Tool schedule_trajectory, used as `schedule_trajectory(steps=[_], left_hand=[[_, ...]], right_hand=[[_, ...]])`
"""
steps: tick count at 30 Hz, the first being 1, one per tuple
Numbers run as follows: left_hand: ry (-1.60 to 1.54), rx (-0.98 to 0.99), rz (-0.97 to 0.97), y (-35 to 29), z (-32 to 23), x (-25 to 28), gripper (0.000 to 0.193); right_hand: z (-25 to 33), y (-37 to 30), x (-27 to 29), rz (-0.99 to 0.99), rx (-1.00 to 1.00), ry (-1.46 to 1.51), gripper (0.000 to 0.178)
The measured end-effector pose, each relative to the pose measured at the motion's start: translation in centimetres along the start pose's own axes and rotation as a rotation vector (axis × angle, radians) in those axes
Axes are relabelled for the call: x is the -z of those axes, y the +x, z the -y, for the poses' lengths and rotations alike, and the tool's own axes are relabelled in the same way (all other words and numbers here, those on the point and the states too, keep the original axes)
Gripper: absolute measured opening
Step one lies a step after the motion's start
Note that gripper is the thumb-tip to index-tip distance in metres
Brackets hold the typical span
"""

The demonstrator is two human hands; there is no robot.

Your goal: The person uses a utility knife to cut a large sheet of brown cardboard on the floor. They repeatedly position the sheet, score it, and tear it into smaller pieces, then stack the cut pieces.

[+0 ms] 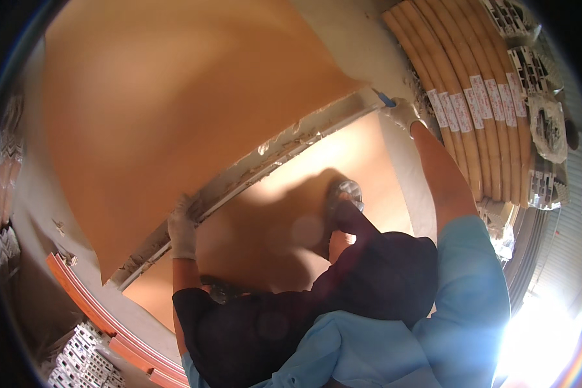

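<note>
A large brown paper sheet (174, 97) covers the floor ahead of me, and a second brown sheet (368, 155) lies on the near side. Between them runs a long pale straight bar (265, 169), slanting from lower left to upper right beside a ragged paper edge. My left hand (183, 231), in a whitish glove, presses on the bar's lower-left stretch with fingers spread over it. At the far right end my right hand (404, 115), also gloved, is closed around a slim blue cutter (386, 99). Its tip sits near the sheet's corner; the blade is too small to make out.
Long brown-wrapped bundles (462, 97) with white labels lie at the right. Reddish-brown profiles (110, 323) and a stack of white hollow profiles (87, 355) lie at lower left. My shoe (346, 193) stands on the near sheet. Bright light glares at lower right.
</note>
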State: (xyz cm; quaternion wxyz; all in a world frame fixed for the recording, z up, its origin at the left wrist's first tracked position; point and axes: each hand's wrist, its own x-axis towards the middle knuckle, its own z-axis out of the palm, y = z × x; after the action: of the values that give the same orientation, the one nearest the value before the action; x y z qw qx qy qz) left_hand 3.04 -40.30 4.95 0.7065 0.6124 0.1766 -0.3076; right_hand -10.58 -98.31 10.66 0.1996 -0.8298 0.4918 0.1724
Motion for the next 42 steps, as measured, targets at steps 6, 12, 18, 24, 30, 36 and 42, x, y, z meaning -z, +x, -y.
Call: schedule_trajectory(steps=[6, 12, 18, 24, 30, 36, 42], left_hand=[[1.497, -0.283, -0.026, -1.0, 1.0, 2.8, 0.038], [1.344, -0.336, 0.08, -1.7, 0.6, 4.6, 0.03], [1.237, -0.472, 0.042, -2.0, 0.8, 4.1, 0.032], [1.323, -0.391, -0.022, -2.6, 1.6, 4.7, 0.033], [1.222, -0.475, 0.055, -2.5, 1.0, 5.6, 0.032], [1.464, -0.498, 0.046, -2.7, 1.0, 5.5, 0.035], [1.501, -0.721, -0.145, -3.0, 0.3, 5.4, 0.036]], right_hand=[[-2.1, 1.0, -2.9, -0.065, -0.252, 0.446, 0.021], [-1.2, 1.5, -4.2, 0.044, -0.173, 0.881, 0.018], [0.4, 1.7, -3.9, -0.027, -0.227, 0.602, 0.023], [1.1, 3.1, -4.4, 0.043, -0.218, 0.593, 0.021], [1.9, 5.3, -4.3, -0.049, -0.141, 0.431, 0.024], [2.2, 6.8, -4.9, -0.021, -0.054, 0.372, 0.025], [0.8, 6.7, -6.5, 0.036, -0.135, 0.416, 0.034]])
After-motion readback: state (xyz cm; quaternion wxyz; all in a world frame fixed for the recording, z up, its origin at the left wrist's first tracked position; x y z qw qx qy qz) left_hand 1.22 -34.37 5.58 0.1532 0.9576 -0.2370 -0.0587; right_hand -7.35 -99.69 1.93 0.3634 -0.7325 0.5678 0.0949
